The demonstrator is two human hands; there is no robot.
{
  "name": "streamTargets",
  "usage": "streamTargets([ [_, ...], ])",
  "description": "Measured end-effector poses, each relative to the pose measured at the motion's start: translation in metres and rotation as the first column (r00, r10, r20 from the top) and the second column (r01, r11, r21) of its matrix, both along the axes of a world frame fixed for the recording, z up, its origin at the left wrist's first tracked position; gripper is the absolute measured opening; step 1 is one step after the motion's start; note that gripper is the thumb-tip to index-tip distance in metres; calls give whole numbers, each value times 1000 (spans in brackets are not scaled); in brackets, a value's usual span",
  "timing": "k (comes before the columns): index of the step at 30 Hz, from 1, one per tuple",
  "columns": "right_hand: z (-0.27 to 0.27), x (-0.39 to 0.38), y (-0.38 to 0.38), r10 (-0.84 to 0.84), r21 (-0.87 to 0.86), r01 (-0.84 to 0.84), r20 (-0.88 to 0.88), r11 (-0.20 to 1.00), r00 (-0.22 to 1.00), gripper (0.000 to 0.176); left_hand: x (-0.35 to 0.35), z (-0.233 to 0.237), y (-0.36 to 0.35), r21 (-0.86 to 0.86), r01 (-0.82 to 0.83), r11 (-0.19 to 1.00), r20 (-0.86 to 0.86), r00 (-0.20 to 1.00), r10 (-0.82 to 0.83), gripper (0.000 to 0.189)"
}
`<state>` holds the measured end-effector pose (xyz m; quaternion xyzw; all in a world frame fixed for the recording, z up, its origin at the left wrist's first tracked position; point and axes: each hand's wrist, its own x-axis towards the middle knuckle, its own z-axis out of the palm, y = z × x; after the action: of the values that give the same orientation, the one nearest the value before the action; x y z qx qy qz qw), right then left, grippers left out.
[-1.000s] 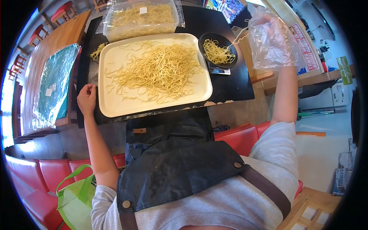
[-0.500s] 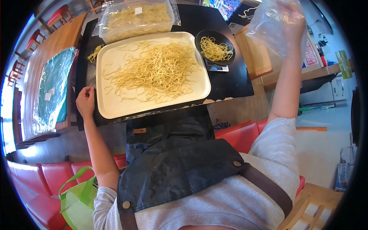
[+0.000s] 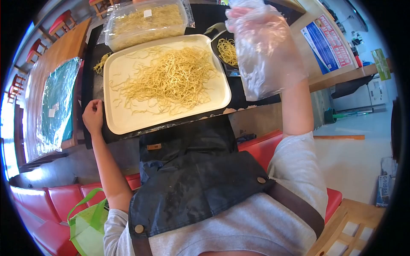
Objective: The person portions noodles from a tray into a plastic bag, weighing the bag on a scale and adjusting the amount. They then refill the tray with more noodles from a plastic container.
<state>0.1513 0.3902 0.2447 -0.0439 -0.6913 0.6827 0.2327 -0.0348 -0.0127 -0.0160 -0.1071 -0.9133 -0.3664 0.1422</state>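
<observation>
My left hand (image 3: 93,116) rests at the black table's left edge beside the tray, its fingers curled closed, with nothing visible in them. Loose yellow noodles (image 3: 173,79) lie heaped on a cream tray (image 3: 128,123), thinning out towards its left side. My right hand (image 3: 239,18) is raised right of the tray, covered by a crumpled clear plastic bag (image 3: 267,55) that reaches down to the wrist. Plastic and blur hide how its fingers are set. Partly behind the bag is a black bowl (image 3: 216,50) of noodles (image 3: 227,51) on a scale (image 3: 232,72).
A clear plastic tub (image 3: 147,27) of noodles stands behind the tray. A small noodle clump (image 3: 101,64) lies at the tray's left. Plastic sheeting (image 3: 53,109) covers a side table. A printed sheet (image 3: 326,42) lies at the right. Red seats (image 3: 66,202) are behind me.
My right hand and the plastic bag have moved left and a little down, and now partly cover the black bowl. My left hand stays by the tray's left side.
</observation>
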Motion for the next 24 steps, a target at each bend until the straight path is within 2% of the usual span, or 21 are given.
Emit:
streamTargets([
  [1, -1, 1, 5, -7, -5, 7, -1, 1000, 1000, 12, -1, -2, -1, 5, -4, 1000, -10, 1000, 4, 17],
  [4, -3, -8, 46, 207, -7, -214, -217, 977, 954, 21, -2, -6, -3, 29, 5, 1000, -10, 1000, -5, 16],
  [6, -2, -11, 65, 346, 26, -361, -352, 932, 870, 27, -2, -5, -2, 27, 5, 1000, -7, 1000, -5, 17],
  [7, -1, -3, 63, 348, 27, -362, -350, 932, 870, 27, -1, -5, -2, 27, 0, 1000, -4, 1000, 0, 17],
  [8, 0, 10, 56, 152, 68, -139, -245, 988, 958, 25, -1, -5, -2, 29, -3, 1000, -1, 1000, 3, 17],
  [9, 1, 22, 48, -64, 133, 84, -149, 988, 987, 24, -2, -5, -1, 31, -3, 1000, 4, 1000, 3, 17],
  [10, 2, 27, 44, -286, 217, 294, -69, 931, 956, 24, -2, -5, -2, 32, -2, 999, 8, 1000, 2, 17],
  [11, -3, 27, 46, -285, 217, 293, -68, 931, 956, 24, -3, -6, -2, 33, -3, 999, 9, 1000, 3, 17],
  [13, -31, 25, 54, -283, 451, 242, 24, 859, 959, 25, -4, -6, -2, 28, 5, 1000, -3, 1000, -5, 17],
  [15, -63, 22, 65, -303, 656, 163, 106, 737, 947, 27, -3, -5, -2, 16, -3, 1000, -3, 1000, 3, 17],
  [17, -73, 14, 68, -337, 817, 58, 172, 574, 926, 28, -2, -3, 0, 7, -15, 1000, -9, 1000, 16, 17],
  [18, -74, 1, 63, -373, 932, -139, 266, 334, 889, 30, 0, -3, 0, 16, -7, 1000, -15, 1000, 7, 17],
  [19, -74, -12, 54, -434, 938, -339, 337, 74, 836, 32, 1, -2, 0, 23, 0, 1000, -20, 1000, 0, 16],
  [20, -84, -17, 59, -428, 941, -331, 328, 70, 842, 32, 1, 0, 0, 20, 14, 1000, 1, 1000, -14, 16],
  [22, -126, -28, 75, -286, 938, -245, 172, -245, 943, 46, 2, 0, -1, -11, 4, 1000, -8, 1000, -4, 16],
  [23, -133, -36, 78, -282, 940, -236, 163, -246, 945, 46, 1, 0, -1, -20, -6, 1000, 14, 1000, 6, 16],
  [24, -140, -45, 81, -345, 939, -314, 251, -139, 904, 48, 0, -1, -1, -40, -27, 999, 16, 999, 27, 16],
])
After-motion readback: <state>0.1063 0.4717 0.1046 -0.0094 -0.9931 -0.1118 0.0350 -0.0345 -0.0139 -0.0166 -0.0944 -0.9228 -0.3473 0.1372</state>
